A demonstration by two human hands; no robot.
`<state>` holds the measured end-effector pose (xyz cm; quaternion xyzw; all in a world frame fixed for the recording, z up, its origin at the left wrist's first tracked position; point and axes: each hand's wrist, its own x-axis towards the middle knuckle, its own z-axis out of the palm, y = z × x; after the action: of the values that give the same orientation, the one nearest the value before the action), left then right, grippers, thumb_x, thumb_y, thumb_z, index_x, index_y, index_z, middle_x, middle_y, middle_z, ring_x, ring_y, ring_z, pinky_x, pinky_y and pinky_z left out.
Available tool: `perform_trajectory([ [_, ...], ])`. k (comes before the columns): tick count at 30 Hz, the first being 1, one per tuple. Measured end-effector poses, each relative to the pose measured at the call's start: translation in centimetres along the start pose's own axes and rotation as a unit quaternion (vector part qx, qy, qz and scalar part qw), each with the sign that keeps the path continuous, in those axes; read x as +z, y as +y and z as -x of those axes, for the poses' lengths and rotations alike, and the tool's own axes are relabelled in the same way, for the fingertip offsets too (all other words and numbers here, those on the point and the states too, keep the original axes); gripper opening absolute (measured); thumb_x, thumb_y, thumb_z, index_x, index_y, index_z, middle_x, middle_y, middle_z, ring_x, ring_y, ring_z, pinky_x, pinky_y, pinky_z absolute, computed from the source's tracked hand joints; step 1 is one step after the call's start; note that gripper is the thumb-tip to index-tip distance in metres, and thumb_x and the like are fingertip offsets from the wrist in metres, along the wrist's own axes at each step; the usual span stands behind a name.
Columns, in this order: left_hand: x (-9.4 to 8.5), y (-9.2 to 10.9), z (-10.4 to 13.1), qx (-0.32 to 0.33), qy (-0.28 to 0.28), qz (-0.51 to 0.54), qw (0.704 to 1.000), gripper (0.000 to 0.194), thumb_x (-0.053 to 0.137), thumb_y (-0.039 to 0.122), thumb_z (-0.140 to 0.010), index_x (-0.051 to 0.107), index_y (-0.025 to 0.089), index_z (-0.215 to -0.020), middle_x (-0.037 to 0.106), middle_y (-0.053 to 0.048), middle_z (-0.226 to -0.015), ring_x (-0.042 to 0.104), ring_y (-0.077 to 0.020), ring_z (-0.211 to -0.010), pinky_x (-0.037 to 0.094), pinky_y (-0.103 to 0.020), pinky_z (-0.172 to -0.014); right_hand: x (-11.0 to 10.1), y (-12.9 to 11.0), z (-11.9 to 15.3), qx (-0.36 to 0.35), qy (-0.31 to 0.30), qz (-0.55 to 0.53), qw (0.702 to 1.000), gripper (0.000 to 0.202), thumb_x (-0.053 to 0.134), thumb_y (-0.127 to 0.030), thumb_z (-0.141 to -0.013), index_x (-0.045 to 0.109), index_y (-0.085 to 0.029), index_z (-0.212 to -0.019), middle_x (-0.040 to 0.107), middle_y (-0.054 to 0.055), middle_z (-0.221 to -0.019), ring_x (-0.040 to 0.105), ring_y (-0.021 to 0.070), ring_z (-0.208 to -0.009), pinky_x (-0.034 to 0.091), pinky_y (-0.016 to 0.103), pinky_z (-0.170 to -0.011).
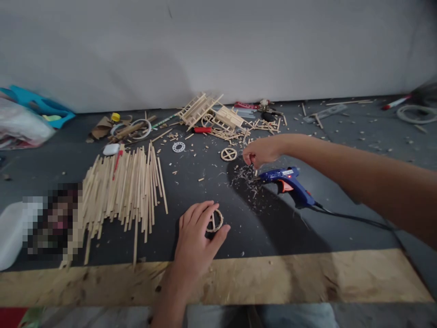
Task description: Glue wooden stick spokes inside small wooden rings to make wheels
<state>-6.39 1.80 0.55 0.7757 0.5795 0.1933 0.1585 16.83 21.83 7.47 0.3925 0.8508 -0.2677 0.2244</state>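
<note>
On the dark mat near the wooden front edge, my left hand (196, 230) curves over a small wooden wheel (220, 224), its thumb and fingers around the rim. Part of that wheel is hidden under the fingers. My right hand (261, 152) has its fingers curled together above a patch of stringy glue scraps (251, 180); whatever it may pinch is too small to make out. Just below it lies a blue glue gun (297, 189) with an orange trigger, its nozzle pointing left. Another wooden wheel with crossed spokes (228, 154) lies flat left of my right hand.
Many thin wooden sticks (126, 187) spread across the left side, a red pen (118, 164) on top. Stick-built models (201, 111) and offcuts stand along the wall. A white ring (178, 146) lies mid-table. The glue gun's black cable (351, 218) runs right.
</note>
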Motion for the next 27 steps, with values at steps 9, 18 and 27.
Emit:
perform_trajectory([
  [9,-0.1,0.2,-0.1,-0.012,-0.010,0.009,1.000,0.036,0.051,0.037,-0.085,0.050,0.028,-0.120,0.054,-0.006,-0.127,0.042,-0.0264,-0.120,0.033,-0.046,-0.097,1.5,1.8,-1.3,-0.023,-0.003,0.013,1.000,0.039,0.067,-0.020,-0.065,0.061,-0.012,-0.103,0.059,0.005,-0.090,0.050,0.0146,-0.073,0.033,0.023,-0.059],
  [18,-0.3,0.3,-0.1,-0.011,-0.009,0.009,1.000,0.034,0.050,0.037,-0.086,0.051,0.027,-0.118,0.054,-0.005,-0.126,0.042,-0.0259,-0.120,0.033,-0.045,-0.097,1.8,2.1,-0.8,-0.028,0.020,-0.005,0.999,0.023,0.059,-0.026,-0.076,0.065,-0.015,-0.096,0.063,0.005,-0.088,0.052,0.0133,-0.073,0.032,0.023,-0.059],
  [27,-0.5,0.5,0.0,0.001,-0.009,0.015,1.000,0.039,0.054,0.031,-0.081,0.048,0.028,-0.120,0.054,-0.005,-0.127,0.043,-0.0257,-0.120,0.032,-0.045,-0.097,1.6,0.5,-0.1,0.046,0.017,0.045,0.998,0.028,0.055,-0.030,-0.077,0.069,-0.008,-0.087,0.066,0.011,-0.083,0.053,0.0166,-0.069,0.032,0.027,-0.059],
])
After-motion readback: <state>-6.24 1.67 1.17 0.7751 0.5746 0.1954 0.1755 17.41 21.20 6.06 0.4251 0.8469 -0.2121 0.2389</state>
